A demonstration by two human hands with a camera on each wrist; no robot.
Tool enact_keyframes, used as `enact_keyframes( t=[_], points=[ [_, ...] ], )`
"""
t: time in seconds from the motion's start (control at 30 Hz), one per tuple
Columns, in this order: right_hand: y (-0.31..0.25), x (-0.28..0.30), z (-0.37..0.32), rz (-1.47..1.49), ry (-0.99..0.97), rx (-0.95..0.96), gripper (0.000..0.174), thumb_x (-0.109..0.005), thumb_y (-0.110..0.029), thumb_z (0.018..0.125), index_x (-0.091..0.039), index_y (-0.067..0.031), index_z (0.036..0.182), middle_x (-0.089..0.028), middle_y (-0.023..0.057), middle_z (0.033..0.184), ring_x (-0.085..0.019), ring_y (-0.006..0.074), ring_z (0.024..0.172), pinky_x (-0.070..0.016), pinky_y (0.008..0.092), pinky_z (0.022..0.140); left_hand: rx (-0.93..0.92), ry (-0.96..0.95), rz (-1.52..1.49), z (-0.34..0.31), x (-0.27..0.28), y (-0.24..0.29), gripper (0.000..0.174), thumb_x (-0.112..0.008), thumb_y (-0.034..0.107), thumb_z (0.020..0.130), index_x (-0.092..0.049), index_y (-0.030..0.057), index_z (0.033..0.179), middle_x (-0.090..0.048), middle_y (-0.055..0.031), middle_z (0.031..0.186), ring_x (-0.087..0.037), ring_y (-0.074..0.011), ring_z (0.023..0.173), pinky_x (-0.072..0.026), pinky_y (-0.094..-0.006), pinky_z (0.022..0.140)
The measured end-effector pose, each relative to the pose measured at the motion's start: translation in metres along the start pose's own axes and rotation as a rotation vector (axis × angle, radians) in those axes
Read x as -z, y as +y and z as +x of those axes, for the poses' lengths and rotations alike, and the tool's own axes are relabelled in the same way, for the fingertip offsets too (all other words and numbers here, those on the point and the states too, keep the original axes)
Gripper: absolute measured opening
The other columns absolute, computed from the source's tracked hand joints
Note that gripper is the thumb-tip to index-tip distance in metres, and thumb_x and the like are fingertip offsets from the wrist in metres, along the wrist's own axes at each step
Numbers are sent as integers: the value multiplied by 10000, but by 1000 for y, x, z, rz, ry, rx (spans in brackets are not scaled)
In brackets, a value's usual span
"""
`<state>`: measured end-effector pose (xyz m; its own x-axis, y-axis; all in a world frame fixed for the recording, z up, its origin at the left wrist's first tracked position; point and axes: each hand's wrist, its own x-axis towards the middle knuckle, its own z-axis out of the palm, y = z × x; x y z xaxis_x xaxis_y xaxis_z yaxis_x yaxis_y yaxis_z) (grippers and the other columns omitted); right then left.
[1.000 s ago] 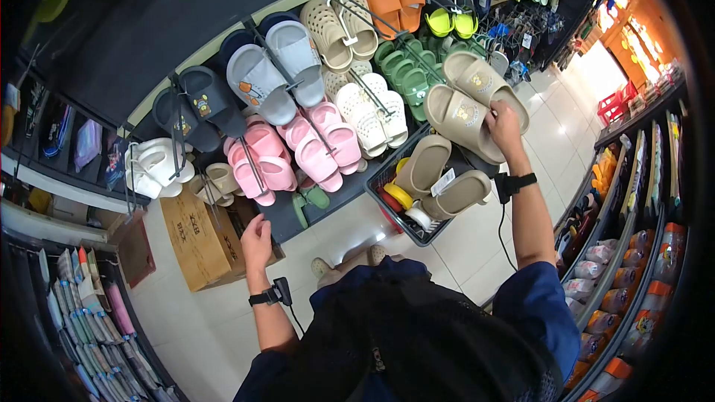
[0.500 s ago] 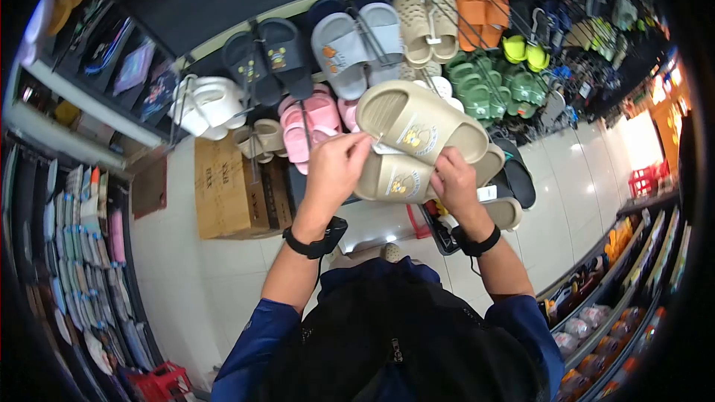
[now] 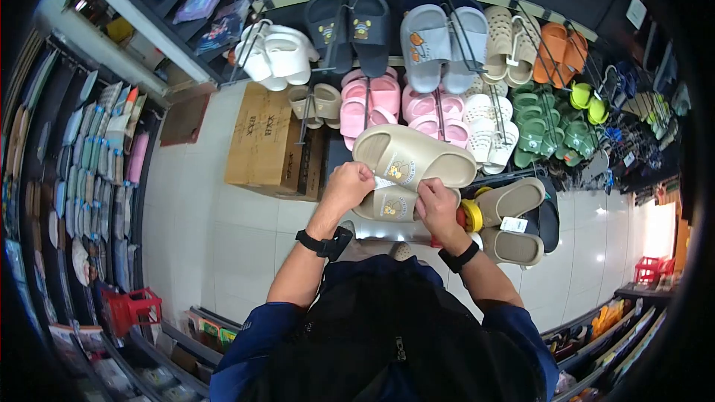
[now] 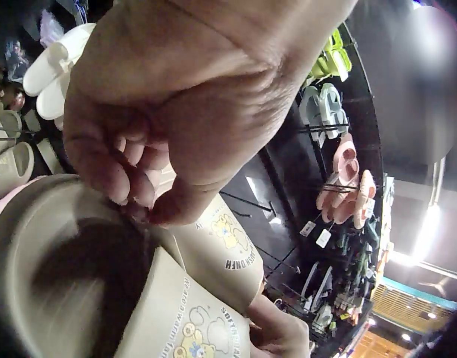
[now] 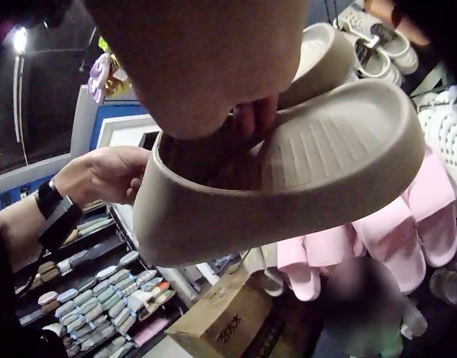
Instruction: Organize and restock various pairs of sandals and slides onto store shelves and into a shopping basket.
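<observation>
Beige slippers: one pair (image 3: 417, 158) with a printed cartoon bear on each strap, raised between the person's hands in front of the rack, one slipper above the other in the head view.
Left hand (image 3: 348, 187): thumb and fingers pinched tight on the pair where the two slippers met, beside a scrap of white; the exact bit gripped could not be made out.
Right hand (image 3: 439, 210): thumb over the strap, fingers curled into the slipper opening, gripping the pair.
In the way: the raised pair covered the lower edge of the pink slippers (image 3: 370, 108); metal hooks jutted out across much of the hanging stock.
Upper row: white slippers (image 3: 277, 56), dark slippers (image 3: 370, 30), grey slippers (image 3: 426, 48), beige clogs (image 3: 514, 45), orange slippers (image 3: 562, 56).
Lower row: white clogs (image 3: 491, 130) right of the pinks, then green slippers (image 3: 538, 128).
Beside the right hand: a second beige pair (image 3: 510, 201) with a white tag, next to a yellow ring (image 3: 473, 216); a black slipper (image 3: 551, 212) behind, partly hidden.
Floor, left: one cardboard box (image 3: 257, 141), printed, close to the rack.
Far left: shelves of packets (image 3: 97, 167); a red stool (image 3: 134, 309) stood near them.
</observation>
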<state>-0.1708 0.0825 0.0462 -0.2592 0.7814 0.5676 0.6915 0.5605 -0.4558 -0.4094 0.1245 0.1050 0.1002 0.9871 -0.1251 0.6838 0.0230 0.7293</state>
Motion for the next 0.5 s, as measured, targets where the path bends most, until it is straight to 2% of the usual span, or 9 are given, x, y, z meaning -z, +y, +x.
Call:
enact_keyframes(
  t=[0.1,0.17,0.2,0.23,0.27,0.33,0.5],
  points=[
    [1,-28,-9,27,-90,-48,317,-720,-79,747,-659,-52,1057,-591,104,993,-651,296,766,-535,419,660,10,94,-4,-12,-6,-19,123,-681,98,793,-693,-14,844,-698,-183,777,-708,-287,725,-544,-375,691],
    [0,-42,-14,21,-161,-93,312,-723,-103,762,-659,-51,1064,-600,111,1010,-661,310,796,-544,425,682,-102,249,35,-16,-12,-35,110,-664,86,821,-656,-9,877,-692,-186,831,-692,-339,791,-539,-413,708],
    [-2,-46,-14,44,-279,-97,312,-718,-137,787,-662,-54,1083,-610,118,1046,-666,329,836,-550,437,718,-99,253,35,-17,-13,-42,110,-664,86,821,-656,-9,877,-692,-186,831,-692,-339,791,-539,-413,708],
    [-4,-50,-14,65,-395,-102,316,-713,-170,811,-665,-56,1102,-621,126,1083,-670,347,876,-556,450,754,-122,277,111,-18,-13,-50,105,-648,105,848,-647,6,884,-687,-180,855,-678,-362,818,-530,-448,719],
    [-5,-51,-15,65,-395,-101,316,-713,-170,811,-665,-56,1102,-621,126,1083,-670,347,876,-556,450,754,-145,300,186,-19,-12,-58,104,-631,124,874,-638,21,892,-682,-175,880,-664,-385,844,-522,-483,730],
    [-4,-52,-19,113,-607,-91,332,-693,-218,847,-668,-59,1138,-643,148,1111,-665,376,935,-552,468,817,-137,269,253,-18,-11,-82,93,-628,121,881,-637,30,896,-679,-174,883,-661,-386,853,-521,-490,737],
    [-4,-55,-20,108,-689,-203,352,-690,-221,848,-667,-60,1161,-669,178,1082,-661,381,964,-542,470,851,-149,181,362,-6,-6,-171,90,-618,128,900,-642,42,895,-678,-181,889,-657,-393,863,-525,-502,752]
  ],
)
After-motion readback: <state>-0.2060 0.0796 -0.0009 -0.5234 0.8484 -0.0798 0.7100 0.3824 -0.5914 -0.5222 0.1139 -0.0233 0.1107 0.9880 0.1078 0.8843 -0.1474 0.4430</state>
